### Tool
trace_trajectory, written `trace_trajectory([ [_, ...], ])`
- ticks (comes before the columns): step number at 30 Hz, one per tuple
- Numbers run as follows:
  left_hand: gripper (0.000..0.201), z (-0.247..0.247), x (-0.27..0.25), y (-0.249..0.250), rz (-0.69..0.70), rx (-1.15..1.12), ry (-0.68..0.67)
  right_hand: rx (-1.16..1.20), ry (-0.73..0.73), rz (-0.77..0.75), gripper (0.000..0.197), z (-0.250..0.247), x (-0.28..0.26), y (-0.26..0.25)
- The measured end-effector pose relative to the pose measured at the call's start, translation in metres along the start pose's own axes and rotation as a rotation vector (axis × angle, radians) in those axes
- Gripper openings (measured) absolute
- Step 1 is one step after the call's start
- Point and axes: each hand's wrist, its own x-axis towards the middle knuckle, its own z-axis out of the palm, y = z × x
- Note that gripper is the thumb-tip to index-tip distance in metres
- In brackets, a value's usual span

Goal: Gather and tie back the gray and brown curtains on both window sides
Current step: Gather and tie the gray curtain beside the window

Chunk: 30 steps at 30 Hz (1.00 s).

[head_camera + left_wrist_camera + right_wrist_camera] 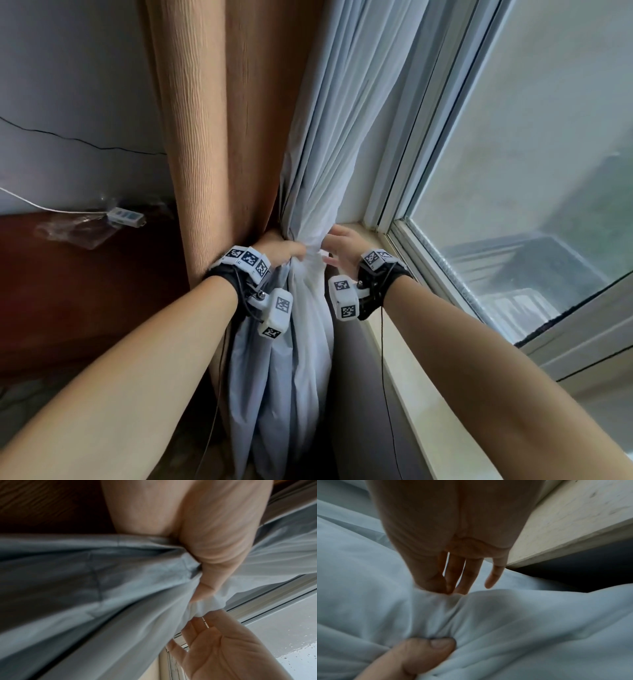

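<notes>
The gray curtain [342, 120] hangs next to the window and is bunched into a narrow waist at sill height. My left hand [281, 251] grips that waist from the left, fingers curled round the folds; its thumb [428, 650] presses into the gray curtain [522, 615]. My right hand [339, 246] is at the bunch's right side, with straight, spread fingers [462, 577] touching the cloth. The left wrist view shows my left hand [219, 545] squeezing the gray curtain [102, 574], with the right hand [223, 649] open beside it. The brown curtain [212, 120] hangs loose just left. No tie-back shows.
A pale windowsill [394, 342] and the window frame [404, 192] run along the right, close to my right hand. A white power strip [125, 216] and cables hang on the wall at left, above dark wooden furniture [85, 291].
</notes>
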Motion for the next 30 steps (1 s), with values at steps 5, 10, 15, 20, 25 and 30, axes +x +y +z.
trace_trajectory([
  [5, 0.017, 0.001, -0.001, 0.003, 0.028, -0.027, 0.028, -0.013, 0.209, -0.078, 0.025, -0.008, 0.004, 0.001],
  [10, 0.045, 0.014, 0.005, 0.004, 0.049, -0.028, 0.107, -0.211, 0.314, -0.257, 0.01, -0.009, -0.007, -0.002],
  [15, 0.077, 0.035, 0.009, 0.012, 0.145, 0.11, -0.035, -0.614, 0.31, -0.414, 0.019, 0.003, -0.023, -0.013],
  [20, 0.086, 0.045, 0.012, 0.016, 0.182, 0.239, -0.068, -0.647, 0.271, -0.39, 0.019, 0.002, -0.034, -0.021],
  [25, 0.055, 0.03, 0.004, 0.005, 0.117, 0.004, 0.021, -0.343, 0.243, -0.344, 0.021, -0.008, -0.027, -0.012],
  [30, 0.03, 0.018, -0.005, 0.006, 0.034, -0.014, 0.016, -0.12, 0.301, -0.056, 0.071, -0.023, -0.01, 0.01],
])
